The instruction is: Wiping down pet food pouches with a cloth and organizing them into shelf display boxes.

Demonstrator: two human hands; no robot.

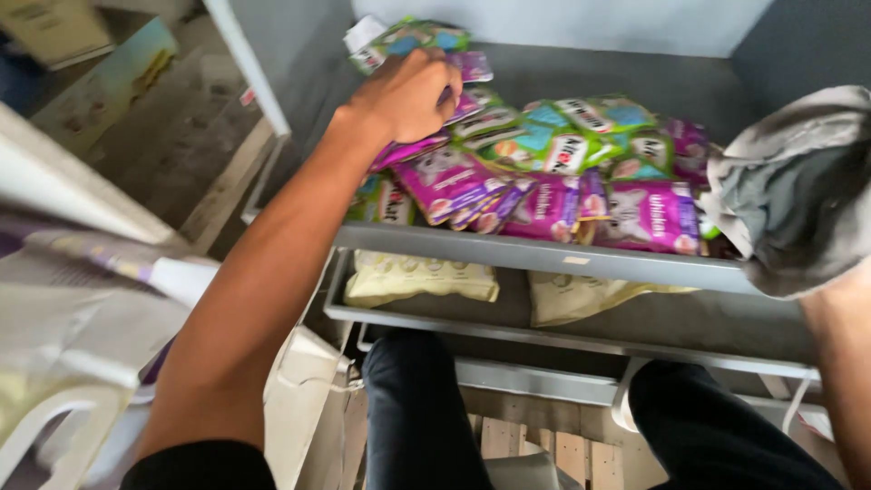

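Observation:
My left hand (406, 93) reaches up onto a grey metal shelf (544, 255) and is closed on a few purple pet food pouches (406, 150) at the left of a pile. Purple pouches (646, 214) and green pouches (555, 136) lie heaped across the shelf. My right hand is hidden under a crumpled grey cloth (791, 191) at the right edge; only the forearm (844, 363) below it shows.
A lower shelf (562, 338) holds two pale yellow bags (419, 277). My dark-trousered legs (426, 413) stand against the rack. A white plastic chair (73, 399) with pale bags stands at the left. Cardboard boxes (109, 82) lie on the floor behind.

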